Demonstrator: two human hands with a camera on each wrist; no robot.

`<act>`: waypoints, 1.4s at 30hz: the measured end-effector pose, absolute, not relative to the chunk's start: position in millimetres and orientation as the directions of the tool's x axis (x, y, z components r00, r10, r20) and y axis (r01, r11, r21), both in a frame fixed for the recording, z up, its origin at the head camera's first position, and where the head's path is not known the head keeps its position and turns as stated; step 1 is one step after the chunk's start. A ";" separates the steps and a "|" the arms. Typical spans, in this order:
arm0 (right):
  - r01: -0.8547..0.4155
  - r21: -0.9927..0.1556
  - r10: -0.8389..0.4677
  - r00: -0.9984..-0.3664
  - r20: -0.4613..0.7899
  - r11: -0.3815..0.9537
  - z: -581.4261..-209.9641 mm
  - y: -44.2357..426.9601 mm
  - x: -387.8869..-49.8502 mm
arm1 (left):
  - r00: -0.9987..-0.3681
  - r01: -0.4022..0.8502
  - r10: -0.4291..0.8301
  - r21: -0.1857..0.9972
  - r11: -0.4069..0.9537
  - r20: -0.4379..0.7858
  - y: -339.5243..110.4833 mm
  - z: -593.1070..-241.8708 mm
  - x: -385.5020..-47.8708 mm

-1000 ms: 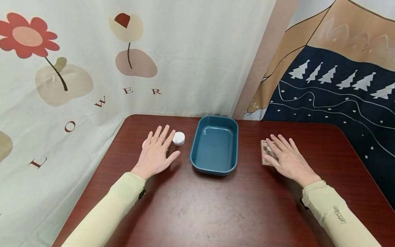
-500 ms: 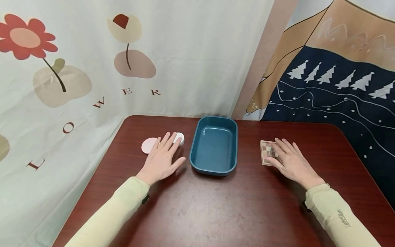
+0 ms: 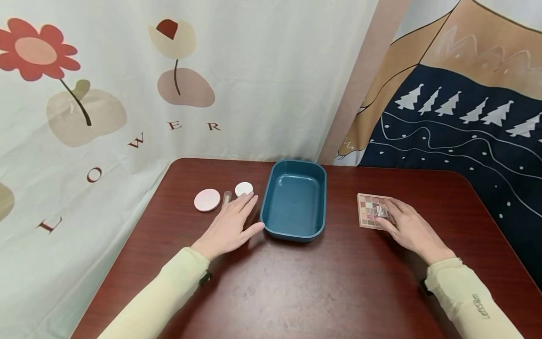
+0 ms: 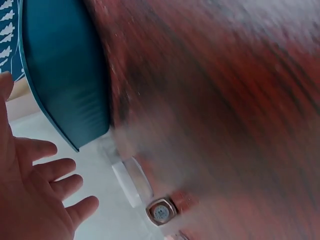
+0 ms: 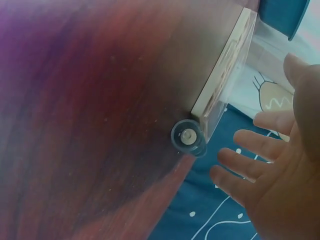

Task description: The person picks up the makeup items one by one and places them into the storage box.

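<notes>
My left hand [image 3: 232, 225] has its fingers extended above the table, just left of the blue-green tray [image 3: 294, 235]. Beyond its fingertips stands a white round jar [image 3: 243, 189]. A slim tube [image 3: 227, 197] lies beside the jar, partly behind the hand; its squarish end [image 4: 161, 212] faces the left wrist camera. A pink round compact [image 3: 207, 200] lies further left. My right hand [image 3: 412, 230], fingers loosely extended, is over the right part of an eyeshadow palette [image 3: 369, 212]. By the palette, a clear round-ended item [image 5: 188, 136] shows in the right wrist view; the hand hides it in the head view.
The dark red-brown table [image 3: 296, 292] has rounded far corners. Behind it hang a white flower-print curtain [image 3: 262, 84] and a dark blue cloth [image 3: 449, 132] with white trees. The tray holds nothing visible.
My left hand has drawn back and to the right, uncovering the pink compact and part of the tube. My right hand has shifted slightly right and back, showing more of the palette.
</notes>
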State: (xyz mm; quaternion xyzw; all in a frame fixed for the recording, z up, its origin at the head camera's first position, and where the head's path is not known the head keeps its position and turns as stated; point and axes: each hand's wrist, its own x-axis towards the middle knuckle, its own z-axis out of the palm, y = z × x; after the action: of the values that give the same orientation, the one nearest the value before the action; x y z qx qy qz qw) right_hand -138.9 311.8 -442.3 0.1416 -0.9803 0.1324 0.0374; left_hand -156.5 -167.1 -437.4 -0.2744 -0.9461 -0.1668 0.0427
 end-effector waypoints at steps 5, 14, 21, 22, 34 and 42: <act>-0.268 -0.243 -0.248 -0.963 0.109 0.932 -442.3 314.1 -137.0 | -0.850 0.524 0.507 0.337 0.782 0.146 -163.1 -437.2 -153.0; -0.157 -0.293 -0.154 -0.987 0.034 0.943 -442.6 321.3 -136.7 | -0.861 0.490 0.499 0.424 0.762 0.098 -157.8 -437.6 -149.2; -0.084 -0.319 -0.095 -0.995 -0.018 0.944 -443.2 327.4 -135.8 | -0.861 0.484 0.500 0.444 0.754 0.092 -153.1 -438.1 -148.2; -0.080 -0.319 -0.090 -0.996 -0.017 0.944 -443.6 328.0 -135.7 | -0.861 0.483 0.501 0.446 0.753 0.087 -152.7 -438.0 -147.9; -0.056 -0.315 -0.057 -0.998 0.006 0.948 -447.7 336.1 -134.3 | -0.864 0.470 0.497 0.478 0.742 0.077 -143.8 -437.9 -145.3; -0.041 -0.304 -0.046 -0.999 -0.011 0.952 -449.0 341.3 -134.1 | -0.871 0.456 0.487 0.480 0.750 0.068 -135.2 -436.5 -144.5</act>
State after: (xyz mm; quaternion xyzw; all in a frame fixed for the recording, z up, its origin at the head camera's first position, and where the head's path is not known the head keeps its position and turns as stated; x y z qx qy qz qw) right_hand -134.1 341.3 -449.0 0.0221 -0.9878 0.1538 -0.0089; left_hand -144.5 -135.2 -436.5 -0.2522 -0.9348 -0.2483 -0.0304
